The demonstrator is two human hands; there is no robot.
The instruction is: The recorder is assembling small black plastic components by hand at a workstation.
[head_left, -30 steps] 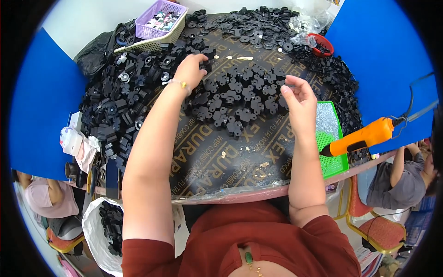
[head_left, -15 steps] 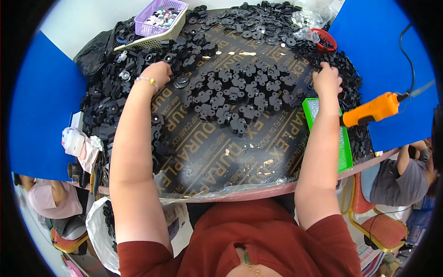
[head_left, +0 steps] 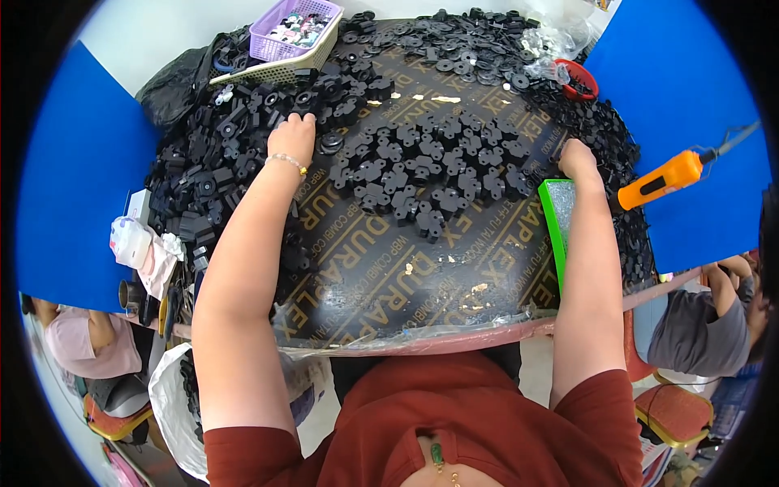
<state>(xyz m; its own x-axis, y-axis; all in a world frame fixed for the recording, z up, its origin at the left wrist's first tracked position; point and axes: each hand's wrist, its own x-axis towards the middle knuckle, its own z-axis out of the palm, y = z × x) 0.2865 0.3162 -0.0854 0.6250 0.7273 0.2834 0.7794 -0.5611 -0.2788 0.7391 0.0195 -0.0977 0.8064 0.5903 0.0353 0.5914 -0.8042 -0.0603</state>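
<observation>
My left hand (head_left: 294, 138) reaches to the edge of the left-hand heap of black plastic parts (head_left: 207, 185), its fingers curled together. Whatever is between those fingertips is hidden. On the right, my right hand (head_left: 578, 159) is closed at the pile of small black pieces (head_left: 613, 138), just beyond a green tray (head_left: 555, 219). Its fingertips are out of sight, so I cannot make out what they hold. Between the hands, several black lobed housings (head_left: 430, 162) lie grouped on the dark printed tabletop (head_left: 381, 276). Black round discs (head_left: 331, 143) rest beside my left hand.
An orange electric screwdriver (head_left: 661, 180) hangs on its cable right of my right forearm. At the back stand a purple basket (head_left: 272, 50) and a red bowl (head_left: 591, 91). Blue panels (head_left: 81, 178) flank the table. People sit beyond both sides.
My left hand has shifted slightly right along the heap, fingers drawn together. My right hand, its fingers spread before, has curled closed and come slightly nearer.
</observation>
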